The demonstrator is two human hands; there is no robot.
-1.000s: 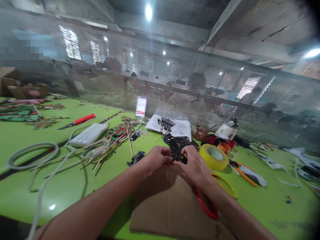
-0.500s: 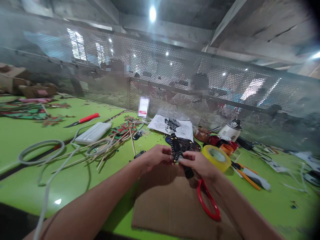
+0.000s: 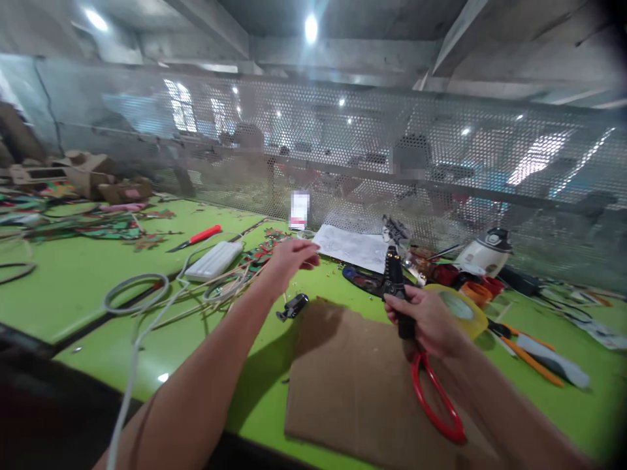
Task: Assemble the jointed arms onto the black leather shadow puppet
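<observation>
My right hand point(image 3: 431, 316) grips a black jointed figure point(image 3: 393, 271) with gold studs and an ornate black-and-white upper end, held upright above the cardboard. Its lower part passes behind my fingers. My left hand point(image 3: 295, 256) hovers apart from it, left of the white drawn paper point(image 3: 350, 247), fingers loosely bent and apart, with nothing visible in them. Below that hand lies a small shiny black object point(image 3: 292, 306). Red-handled scissors point(image 3: 435, 398) rest on the brown cardboard point(image 3: 343, 385) beneath my right forearm; their blades are hidden.
Yellow tape point(image 3: 477, 321) and orange-handled pliers point(image 3: 533, 359) lie at right, near small paint pots point(image 3: 476, 294). Left are a white power strip point(image 3: 214, 261), thin sticks, a grey cable and a red-handled knife point(image 3: 204, 235). A perforated screen point(image 3: 333, 156) stands behind.
My left hand has let go of the black figure and moved left and up. The figure, now in my right hand alone, has been lifted off the paper. The view has turned left.
</observation>
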